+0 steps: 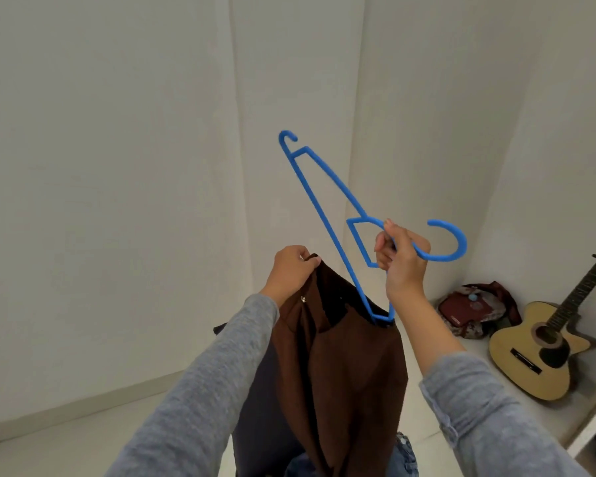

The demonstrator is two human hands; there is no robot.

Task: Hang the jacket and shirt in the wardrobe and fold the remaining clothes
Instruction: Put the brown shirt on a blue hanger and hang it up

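Plain white walls [117,166] fill most of the shot and meet in a corner straight ahead, with pale floor [66,442] below.

Next biggest is the brown garment [351,380], hanging down the middle in the near part of the scene. It's got a dark lining at the neck and one little metal snap [302,298] near the top left. A dark navy cloth [258,401] hangs just behind it on the left, and a bit of blue denim [405,456] peeks out at the bottom.

Both arms are in grey sleeves [193,390].

An acoustic guitar [530,359] leans against the right wall. In the far right corner beside it is a red bag [468,311]; there's a tiny mark on it, way too small to read.

The blue plastic hanger [324,215] is held up tilted. One shoulder end points up and far, the other end is tucked into the garment's neck opening, and the hook curls off to the right.

The left hand [291,270] has its fingers closed, pinching the garment's top edge. The right hand [405,256] is curled around the hanger at the base of the hook.
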